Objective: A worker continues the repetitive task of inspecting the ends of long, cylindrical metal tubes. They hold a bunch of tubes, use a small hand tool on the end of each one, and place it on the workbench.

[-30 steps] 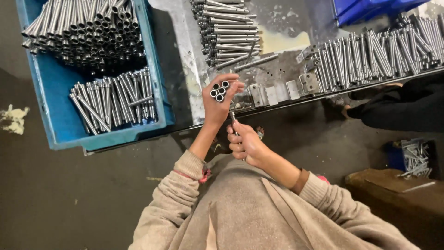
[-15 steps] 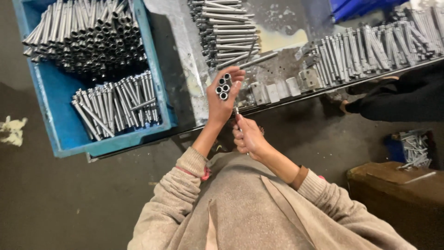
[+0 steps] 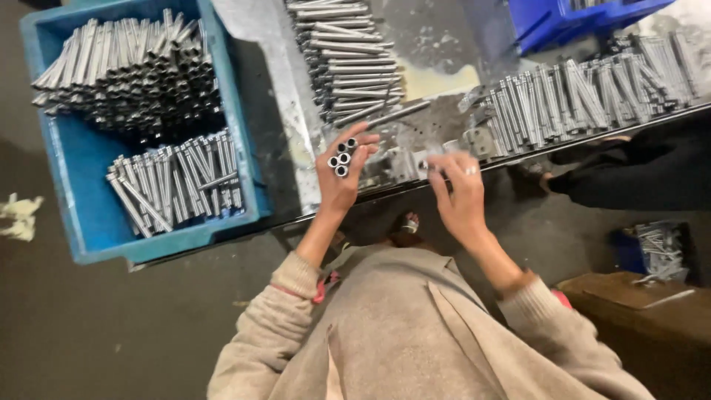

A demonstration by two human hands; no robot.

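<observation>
Four short steel tubes point(image 3: 341, 157) sit bundled end-on in the left hand point(image 3: 342, 178), fingers clamped round them above the tabletop point(image 3: 437, 118) edge. They look stiff, smooth and likely slippery, light singly but with some heft as a bunch; gripping around the middle seems safest. The right hand point(image 3: 459, 196) hovers with fingers spread loose over small metal blocks point(image 3: 404, 164), holding nothing I can make out. More tubes fill the blue bin point(image 3: 74, 185) and lie in rows point(image 3: 585, 96) on the worn metal top.
</observation>
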